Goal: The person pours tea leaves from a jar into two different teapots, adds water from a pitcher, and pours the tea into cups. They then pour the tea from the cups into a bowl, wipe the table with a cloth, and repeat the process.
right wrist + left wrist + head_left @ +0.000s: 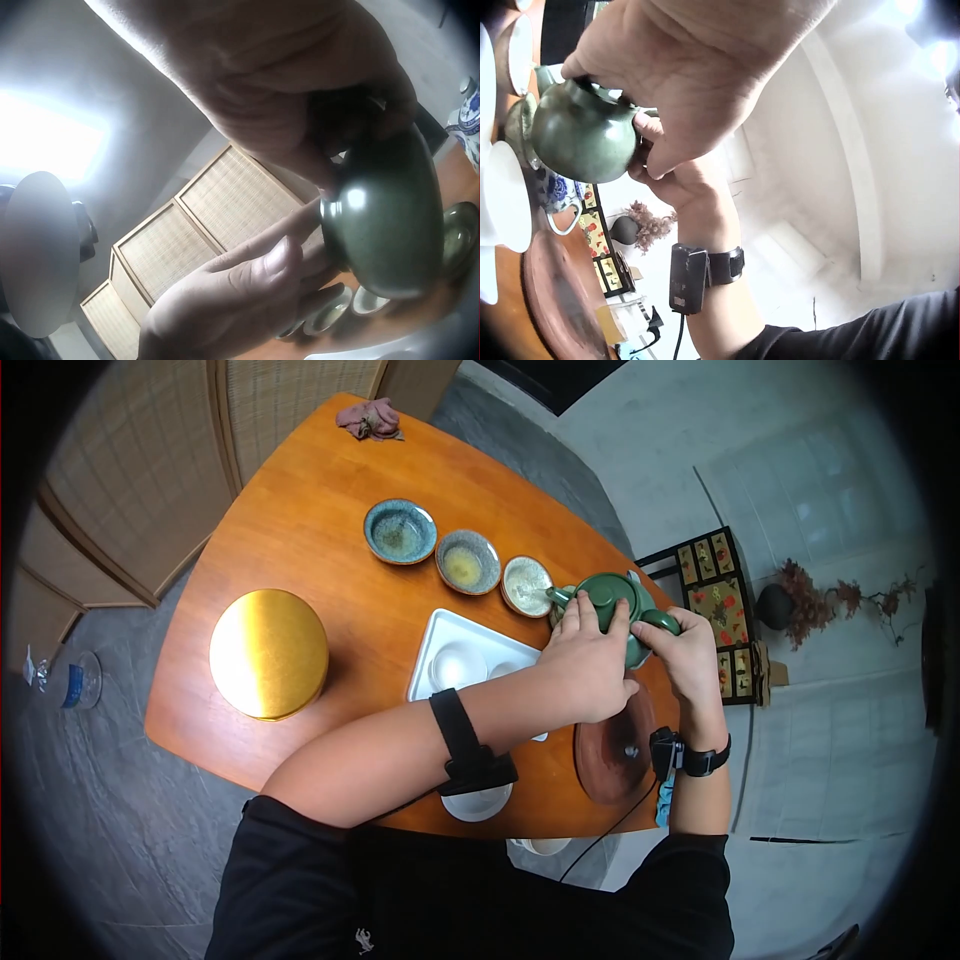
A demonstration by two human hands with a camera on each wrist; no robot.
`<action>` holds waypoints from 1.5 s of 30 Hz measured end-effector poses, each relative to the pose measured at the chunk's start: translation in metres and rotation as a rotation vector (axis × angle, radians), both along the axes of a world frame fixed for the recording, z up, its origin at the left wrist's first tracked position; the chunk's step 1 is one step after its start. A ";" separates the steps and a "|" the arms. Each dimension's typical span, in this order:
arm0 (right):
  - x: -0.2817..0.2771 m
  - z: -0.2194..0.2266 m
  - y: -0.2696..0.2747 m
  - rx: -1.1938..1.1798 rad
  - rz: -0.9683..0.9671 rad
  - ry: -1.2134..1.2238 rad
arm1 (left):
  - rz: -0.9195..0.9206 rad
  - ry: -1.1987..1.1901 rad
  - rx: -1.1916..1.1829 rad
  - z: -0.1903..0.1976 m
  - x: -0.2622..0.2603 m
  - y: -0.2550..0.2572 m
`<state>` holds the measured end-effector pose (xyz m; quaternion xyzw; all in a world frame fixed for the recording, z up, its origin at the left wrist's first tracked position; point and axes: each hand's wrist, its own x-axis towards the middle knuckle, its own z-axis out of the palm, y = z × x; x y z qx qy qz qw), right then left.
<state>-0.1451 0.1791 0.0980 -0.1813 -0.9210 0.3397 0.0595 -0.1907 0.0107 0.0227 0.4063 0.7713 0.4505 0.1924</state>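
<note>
My right hand (690, 655) grips the handle of a green teapot (585, 139) at the right side of the table. Fingers of my left hand (590, 675) rest on the teapot's lid (603, 592), stretched out over it. The spout (560, 597) points left, close over a pale cup (527, 585). Left of that stand a grey cup (466, 565) with yellowish liquid and a blue-green cup (400, 532). A greenish cup (459, 238) sits below the teapot, mostly hidden in the head view. In the left wrist view, a blue-and-white porcelain vessel (559, 193) stands beyond.
Near my left forearm lies a white tray (428, 660) holding white cups. A brown round dish (600, 765) sits under my wrists, and a gold round canister (268, 655) stands at left. A pink cloth (370, 420) lies at the far corner. Beyond the right edge is a patterned cabinet (718, 610).
</note>
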 end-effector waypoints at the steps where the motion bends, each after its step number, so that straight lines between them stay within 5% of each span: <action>1: 0.000 0.000 0.000 0.008 0.005 -0.003 | -0.005 -0.022 0.000 0.001 0.000 -0.001; 21: -0.003 0.007 -0.011 0.068 0.042 -0.012 | 0.081 -0.041 0.094 -0.003 0.006 -0.007; 36: 0.045 -0.032 0.012 -0.705 -0.191 0.247 | 0.136 0.324 0.005 0.010 0.028 0.011; 45: 0.065 -0.012 0.050 -0.442 -0.215 0.229 | 0.048 0.440 -0.077 0.021 0.039 0.048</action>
